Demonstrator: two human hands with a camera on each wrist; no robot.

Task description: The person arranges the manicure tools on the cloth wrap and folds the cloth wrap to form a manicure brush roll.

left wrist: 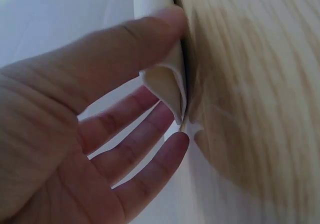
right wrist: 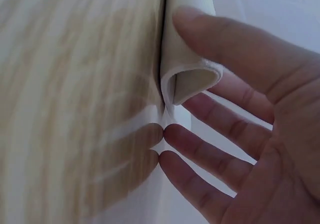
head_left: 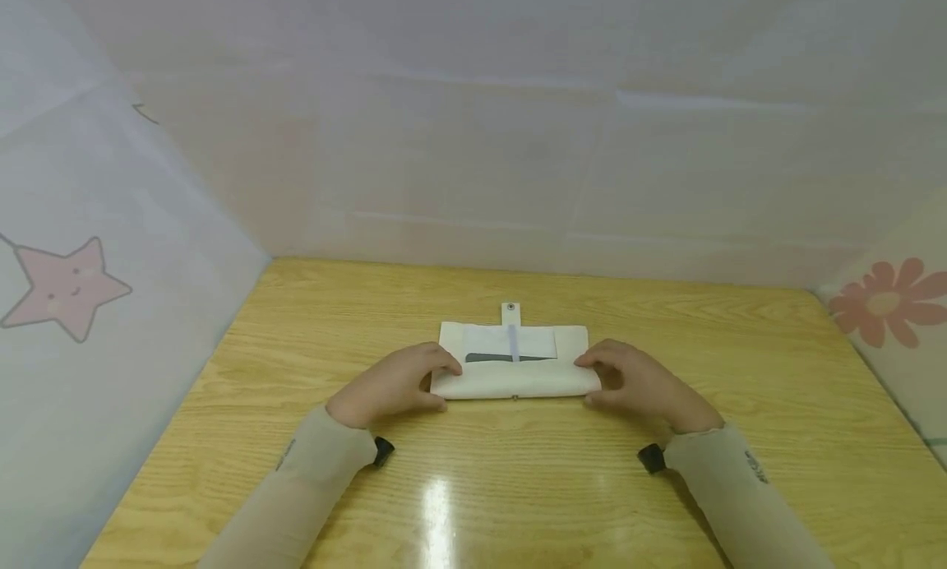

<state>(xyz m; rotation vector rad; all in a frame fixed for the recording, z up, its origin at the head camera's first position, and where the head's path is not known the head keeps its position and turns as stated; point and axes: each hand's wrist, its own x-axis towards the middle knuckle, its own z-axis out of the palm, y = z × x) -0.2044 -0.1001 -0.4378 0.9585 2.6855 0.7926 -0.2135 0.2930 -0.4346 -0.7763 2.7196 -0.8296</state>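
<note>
A cream folding case [head_left: 515,381] lies on the table, its near side folded over into a hollow tube. At the left end of that fold, my left hand [head_left: 403,381] grips with the thumb on the near side and fingers over the top. My right hand [head_left: 639,381] holds the right end the same way. Both wrist views show the fold's open end, a rounded loop [left wrist: 161,86] on the left and a similar loop [right wrist: 192,81] on the right. Behind the fold, a white panel [head_left: 488,341], a dark grey strip [head_left: 481,358] and a pale band show.
A strap with a metal snap [head_left: 510,307] sticks out from the case's far edge. The wooden table [head_left: 518,470] meets a pale cloth wall [head_left: 473,174] at the back. Side cloths carry a pink star [head_left: 68,289] and a red flower [head_left: 884,304].
</note>
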